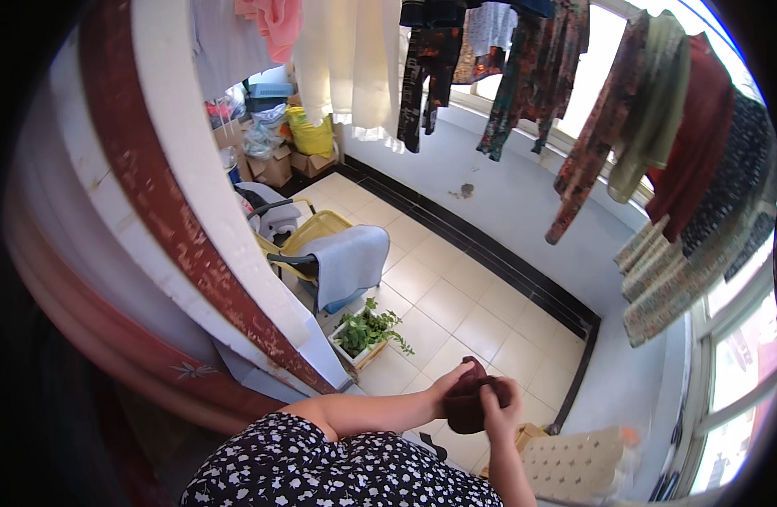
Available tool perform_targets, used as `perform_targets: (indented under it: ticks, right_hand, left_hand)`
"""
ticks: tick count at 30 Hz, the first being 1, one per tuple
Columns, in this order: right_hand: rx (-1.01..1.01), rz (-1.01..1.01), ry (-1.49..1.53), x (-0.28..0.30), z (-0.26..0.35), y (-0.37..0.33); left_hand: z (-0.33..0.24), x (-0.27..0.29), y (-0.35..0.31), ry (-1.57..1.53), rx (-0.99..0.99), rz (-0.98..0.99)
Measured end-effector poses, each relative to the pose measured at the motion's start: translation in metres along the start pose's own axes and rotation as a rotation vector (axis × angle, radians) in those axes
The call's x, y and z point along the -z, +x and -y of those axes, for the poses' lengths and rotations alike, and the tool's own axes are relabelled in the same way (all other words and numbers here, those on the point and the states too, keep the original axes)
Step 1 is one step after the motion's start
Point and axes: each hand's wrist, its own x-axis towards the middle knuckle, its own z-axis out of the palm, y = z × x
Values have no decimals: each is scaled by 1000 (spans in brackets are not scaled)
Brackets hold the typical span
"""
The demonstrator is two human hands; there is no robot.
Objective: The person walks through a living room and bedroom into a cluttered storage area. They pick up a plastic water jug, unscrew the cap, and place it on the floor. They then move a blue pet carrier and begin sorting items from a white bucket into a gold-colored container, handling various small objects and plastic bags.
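Cloth (464, 415), perhaps folded, is held by left hand (447, 390) and right hand (502, 407)

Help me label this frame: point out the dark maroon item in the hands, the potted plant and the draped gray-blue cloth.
Dark maroon item (464, 415): head view, its lower part.
Potted plant (365, 326): head view, its leaves.
Gray-blue cloth (348, 257): head view, its draped middle.
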Motion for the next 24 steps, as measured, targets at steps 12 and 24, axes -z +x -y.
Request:
perform_targets:
  ticks: [12,24]
  right_hand:
    - [-134,200,49,5,-38,264]
    - [415,561,-523,-19,-99,514]
  left_hand:
    - [-178,9,144,-284,-556,-346]
    - [-286,-51,285,-450,-742,-510]
